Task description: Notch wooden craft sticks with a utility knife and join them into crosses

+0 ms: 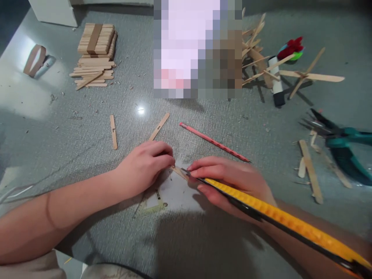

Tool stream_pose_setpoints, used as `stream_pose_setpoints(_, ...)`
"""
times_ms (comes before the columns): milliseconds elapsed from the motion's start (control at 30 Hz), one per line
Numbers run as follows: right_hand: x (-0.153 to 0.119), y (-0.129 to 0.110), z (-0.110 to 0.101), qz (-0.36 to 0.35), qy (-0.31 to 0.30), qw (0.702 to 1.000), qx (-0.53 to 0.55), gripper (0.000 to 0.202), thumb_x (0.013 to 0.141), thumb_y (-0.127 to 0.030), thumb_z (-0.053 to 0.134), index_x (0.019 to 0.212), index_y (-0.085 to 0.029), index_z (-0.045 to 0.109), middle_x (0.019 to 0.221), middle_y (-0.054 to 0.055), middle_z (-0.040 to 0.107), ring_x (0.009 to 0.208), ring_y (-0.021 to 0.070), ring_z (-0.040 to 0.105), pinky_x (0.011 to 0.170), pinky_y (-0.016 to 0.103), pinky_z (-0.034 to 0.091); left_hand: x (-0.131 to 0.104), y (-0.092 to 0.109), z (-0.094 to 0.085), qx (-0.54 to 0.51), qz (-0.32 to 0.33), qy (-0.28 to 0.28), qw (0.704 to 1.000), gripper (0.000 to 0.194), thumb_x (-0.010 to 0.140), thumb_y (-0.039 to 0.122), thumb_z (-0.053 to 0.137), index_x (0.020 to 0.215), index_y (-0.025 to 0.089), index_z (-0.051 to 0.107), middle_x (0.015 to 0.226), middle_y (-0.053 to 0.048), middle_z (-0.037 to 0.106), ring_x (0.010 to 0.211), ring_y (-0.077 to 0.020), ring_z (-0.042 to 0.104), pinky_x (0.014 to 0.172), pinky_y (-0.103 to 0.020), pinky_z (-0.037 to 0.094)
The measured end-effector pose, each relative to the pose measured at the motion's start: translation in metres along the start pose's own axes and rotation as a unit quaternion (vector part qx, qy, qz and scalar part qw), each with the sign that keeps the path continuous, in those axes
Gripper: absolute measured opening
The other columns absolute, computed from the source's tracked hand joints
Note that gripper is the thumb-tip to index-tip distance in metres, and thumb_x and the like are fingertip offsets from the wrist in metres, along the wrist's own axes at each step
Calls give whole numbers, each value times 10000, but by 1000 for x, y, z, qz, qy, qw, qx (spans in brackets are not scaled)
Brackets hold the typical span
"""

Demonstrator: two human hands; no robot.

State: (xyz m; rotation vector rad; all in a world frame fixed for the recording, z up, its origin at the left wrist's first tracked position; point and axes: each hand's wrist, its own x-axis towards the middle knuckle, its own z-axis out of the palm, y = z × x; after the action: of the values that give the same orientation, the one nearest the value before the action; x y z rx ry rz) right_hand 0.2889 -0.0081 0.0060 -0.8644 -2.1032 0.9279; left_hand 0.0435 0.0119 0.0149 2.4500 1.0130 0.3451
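My left hand [148, 162] is closed, its fingertips pinching one end of a wooden craft stick [180, 173] just above the tabletop. In my right hand [229, 180] is a yellow and black utility knife [261, 207], held near its front end with the long handle slanting back toward me. The knife's tip meets the stick, close to my left fingertips. Beneath both hands lie a white sheet [180, 193] and a pale yellow-green flat piece with dark markings [152, 208]. Just beyond my left hand rests a craft stick with a small slot [159, 127].
A notched craft stick [113, 131] lies left, a red pencil [215, 142] ahead. Bundled craft sticks [97, 38] sit far left, near a brown band [34, 61]. Right are green-handled pliers [340, 139], stick scraps [310, 170], a marker [276, 81] and crossed sticks [303, 75].
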Motion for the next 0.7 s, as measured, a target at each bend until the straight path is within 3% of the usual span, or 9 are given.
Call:
stream_pose_setpoints(133, 5, -2, 4, 27, 3, 1000, -12, 144, 855, -196, 689, 982, -246, 642, 930, 38, 752, 794, 159, 733, 716, 266, 605, 1, -2, 1, -42, 7, 6, 999, 272, 962, 98, 449, 947, 174, 709, 1023, -38, 672, 893, -120, 626, 799, -236, 506)
stream_pose_setpoints(333, 12, -7, 9, 21, 9, 998, -53, 138, 875, -126, 624, 952, -235, 660, 932, 31, 765, 803, 137, 743, 748, 228, 613, 0, -4, 4, -26, 6, 46, 999, 237, 969, 160, 523, 881, 202, 739, 1004, -22, 678, 867, -137, 595, 837, -282, 473)
stream_pose_setpoints(700, 12, -7, 10, 20, -15, 997, -72, 146, 883, -113, 611, 952, -235, 650, 954, 34, 774, 809, 139, 757, 763, 219, 630, 5, -7, 4, -57, 23, 39, 997, 224, 936, 116, 568, 817, 190, 743, 887, -10, 671, 802, -133, 575, 762, -259, 430)
